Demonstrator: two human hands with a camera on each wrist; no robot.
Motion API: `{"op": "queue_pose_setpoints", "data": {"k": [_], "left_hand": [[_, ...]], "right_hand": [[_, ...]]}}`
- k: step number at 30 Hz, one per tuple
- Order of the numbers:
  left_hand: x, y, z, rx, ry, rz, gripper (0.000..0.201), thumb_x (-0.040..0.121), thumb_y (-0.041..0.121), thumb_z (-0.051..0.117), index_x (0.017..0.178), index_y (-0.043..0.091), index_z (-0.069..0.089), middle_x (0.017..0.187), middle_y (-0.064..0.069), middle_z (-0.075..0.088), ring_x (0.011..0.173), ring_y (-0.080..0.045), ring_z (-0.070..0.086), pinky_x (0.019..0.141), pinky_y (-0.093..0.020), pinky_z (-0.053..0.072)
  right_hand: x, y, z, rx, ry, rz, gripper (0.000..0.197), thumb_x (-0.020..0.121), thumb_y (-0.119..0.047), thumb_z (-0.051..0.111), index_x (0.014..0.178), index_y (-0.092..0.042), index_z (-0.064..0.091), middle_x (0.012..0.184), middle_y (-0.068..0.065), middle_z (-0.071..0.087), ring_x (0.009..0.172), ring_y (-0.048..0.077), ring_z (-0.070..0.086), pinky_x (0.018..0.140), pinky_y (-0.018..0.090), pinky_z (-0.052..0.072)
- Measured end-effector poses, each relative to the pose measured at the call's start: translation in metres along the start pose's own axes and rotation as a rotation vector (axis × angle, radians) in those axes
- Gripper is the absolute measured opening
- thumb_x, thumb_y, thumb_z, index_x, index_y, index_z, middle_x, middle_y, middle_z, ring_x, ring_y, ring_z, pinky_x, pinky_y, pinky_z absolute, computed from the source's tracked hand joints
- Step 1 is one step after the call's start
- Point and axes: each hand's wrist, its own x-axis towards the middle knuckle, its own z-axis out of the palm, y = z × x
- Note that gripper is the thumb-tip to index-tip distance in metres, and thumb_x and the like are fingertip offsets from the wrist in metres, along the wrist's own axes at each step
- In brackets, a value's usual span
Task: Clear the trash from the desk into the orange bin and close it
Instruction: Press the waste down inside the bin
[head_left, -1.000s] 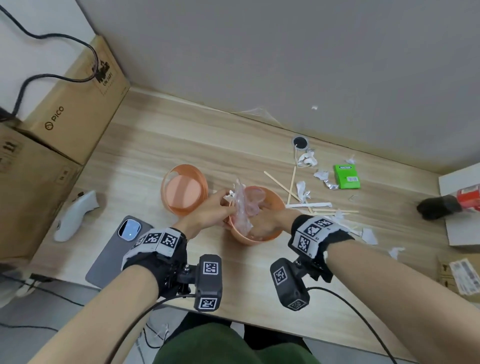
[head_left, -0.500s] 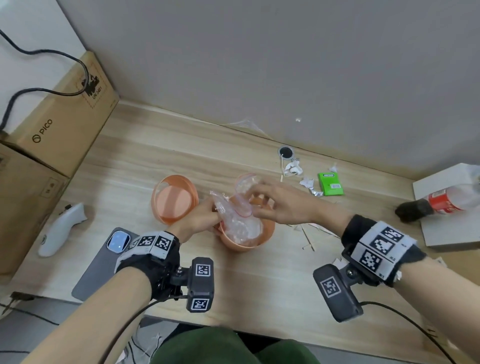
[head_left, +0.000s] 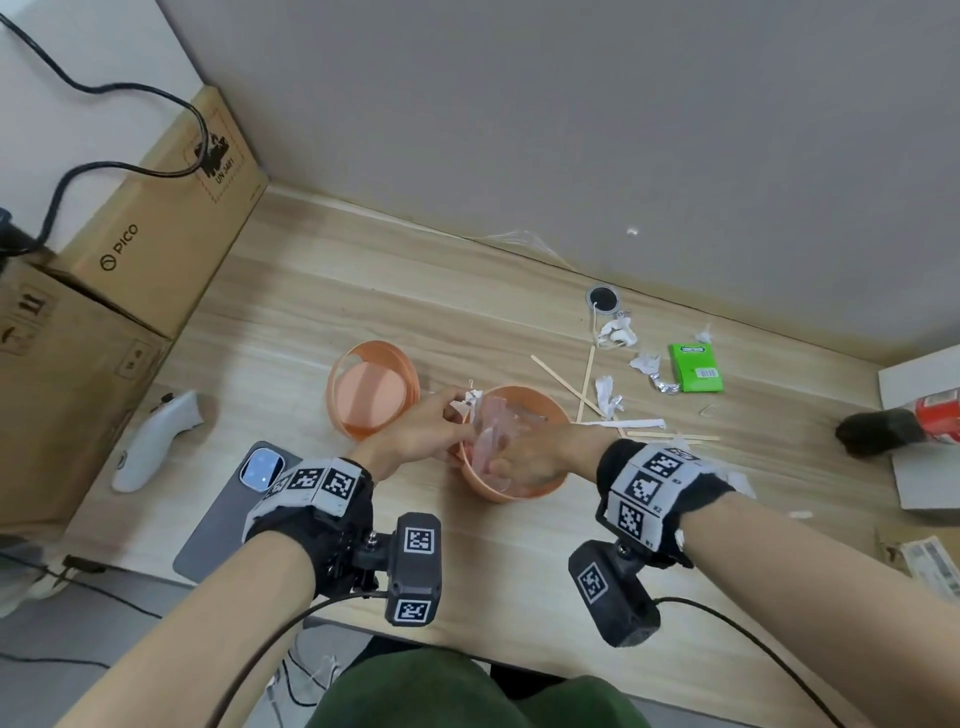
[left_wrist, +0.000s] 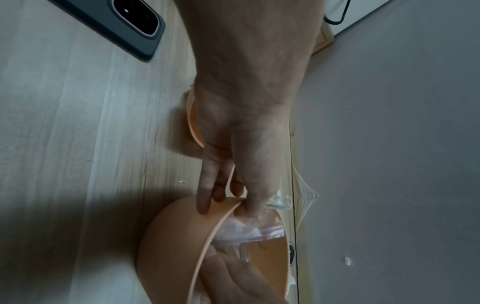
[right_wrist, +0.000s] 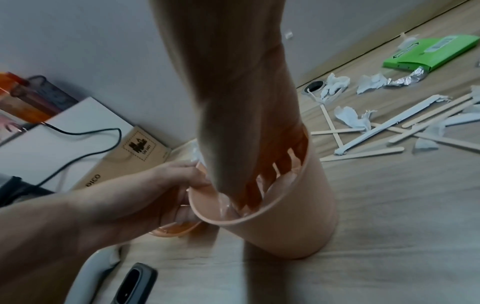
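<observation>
The orange bin (head_left: 519, 486) stands open near the desk's front edge, with clear crumpled plastic (head_left: 493, 428) bulging from it. My left hand (head_left: 457, 415) pinches the bin's left rim (left_wrist: 226, 214), thumb inside and fingers outside. My right hand (head_left: 511, 460) reaches into the bin, and its straight, spread fingers (right_wrist: 262, 183) press the plastic down. The orange lid (head_left: 371, 389) lies upturned just left of the bin. To the right lie wooden sticks (head_left: 587, 384), torn paper scraps (head_left: 605, 389), a foil scrap (head_left: 667, 385) and a green pack (head_left: 695, 368).
A phone (head_left: 228, 509) and a white controller (head_left: 156, 439) lie at the front left. Cardboard boxes (head_left: 156, 228) fill the left side. A bottle (head_left: 930, 415) rests on a white box (head_left: 924, 483) at the right edge. A cable hole (head_left: 602, 299) sits near the wall.
Half a second ago my right hand was raised over the bin's far rim at the plastic; now it is down inside the bin again. My left hand has kept its hold on the rim.
</observation>
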Motion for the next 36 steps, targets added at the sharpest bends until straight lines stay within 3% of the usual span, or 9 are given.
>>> {"op": "queue_pose_setpoints", "data": {"k": [6, 9, 11, 14, 18, 22, 29, 31, 36], "left_hand": [[0.002, -0.004, -0.001, 0.014, 0.019, -0.015, 0.036, 0.082, 0.01, 0.067, 0.117, 0.012, 0.057, 0.089, -0.007, 0.055, 0.08, -0.02, 0.061, 0.086, -0.053, 0.057], [0.004, -0.005, -0.002, 0.017, 0.025, -0.008, 0.035, 0.083, 0.011, 0.068, 0.116, 0.015, 0.057, 0.092, -0.008, 0.058, 0.082, -0.02, 0.063, 0.086, -0.053, 0.057], [0.005, -0.005, -0.004, 0.014, 0.022, 0.002, 0.034, 0.082, 0.01, 0.068, 0.114, 0.018, 0.058, 0.094, -0.008, 0.061, 0.082, -0.019, 0.064, 0.083, -0.049, 0.058], [0.004, -0.004, -0.007, 0.021, 0.025, 0.003, 0.037, 0.08, 0.013, 0.07, 0.114, 0.019, 0.059, 0.097, -0.01, 0.064, 0.082, -0.019, 0.065, 0.083, -0.051, 0.057], [0.004, -0.003, -0.006, -0.01, 0.014, 0.003, 0.042, 0.079, 0.011, 0.071, 0.118, 0.019, 0.058, 0.099, -0.012, 0.062, 0.085, -0.02, 0.064, 0.082, -0.048, 0.059], [0.004, -0.004, -0.005, -0.03, 0.016, 0.0, 0.043, 0.082, 0.008, 0.07, 0.122, 0.016, 0.056, 0.099, -0.012, 0.059, 0.086, -0.02, 0.063, 0.081, -0.047, 0.059], [0.002, -0.006, -0.006, -0.019, 0.031, -0.008, 0.04, 0.084, 0.012, 0.067, 0.121, 0.017, 0.056, 0.096, -0.008, 0.057, 0.085, -0.02, 0.061, 0.087, -0.053, 0.056], [0.001, -0.006, -0.006, -0.034, 0.025, -0.014, 0.04, 0.083, 0.01, 0.067, 0.121, 0.017, 0.056, 0.096, -0.007, 0.057, 0.085, -0.019, 0.062, 0.083, -0.048, 0.058], [0.0, -0.008, -0.005, -0.076, 0.028, -0.023, 0.042, 0.085, 0.008, 0.067, 0.124, 0.017, 0.055, 0.094, -0.006, 0.055, 0.086, -0.019, 0.059, 0.072, -0.03, 0.058]], "right_hand": [[0.001, 0.001, -0.004, 0.121, -0.024, -0.038, 0.04, 0.1, -0.025, 0.032, 0.136, -0.014, 0.045, 0.152, 0.008, 0.033, 0.145, 0.027, 0.02, 0.119, 0.05, 0.009], [-0.005, 0.001, -0.009, 0.119, -0.054, -0.047, 0.046, 0.101, -0.032, 0.029, 0.144, -0.019, 0.036, 0.155, 0.006, 0.029, 0.146, 0.028, 0.015, 0.118, 0.052, 0.011], [-0.024, 0.006, -0.015, 0.169, 0.06, -0.14, 0.044, 0.1, -0.03, 0.032, 0.144, -0.023, 0.038, 0.151, 0.005, 0.036, 0.139, 0.023, 0.029, 0.116, 0.04, 0.02], [-0.057, 0.016, -0.022, 0.324, 0.37, -0.235, 0.034, 0.097, -0.027, 0.043, 0.128, -0.025, 0.056, 0.118, -0.001, 0.058, 0.105, 0.015, 0.052, 0.09, 0.024, 0.037], [-0.071, 0.02, -0.019, 0.261, 0.617, -0.299, 0.038, 0.096, -0.023, 0.045, 0.133, -0.026, 0.052, 0.14, -0.004, 0.044, 0.124, 0.012, 0.044, 0.102, 0.015, 0.029], [-0.044, 0.013, -0.012, 0.212, 0.515, -0.219, 0.041, 0.096, -0.031, 0.043, 0.135, -0.022, 0.048, 0.147, -0.002, 0.035, 0.129, 0.019, 0.045, 0.107, 0.038, 0.037], [-0.013, 0.006, -0.007, -0.013, 0.183, -0.14, 0.04, 0.102, -0.024, 0.03, 0.139, -0.016, 0.043, 0.153, 0.008, 0.031, 0.146, 0.025, 0.012, 0.118, 0.04, 0.003], [0.017, 0.012, 0.006, -0.065, 0.071, -0.064, 0.044, 0.099, -0.03, 0.037, 0.14, -0.015, 0.041, 0.153, 0.011, 0.029, 0.145, 0.029, 0.013, 0.119, 0.05, 0.005], [0.033, 0.016, 0.007, 0.119, 0.041, -0.062, 0.051, 0.095, -0.031, 0.041, 0.143, -0.015, 0.038, 0.157, 0.008, 0.024, 0.146, 0.027, 0.016, 0.119, 0.04, 0.014]]}}
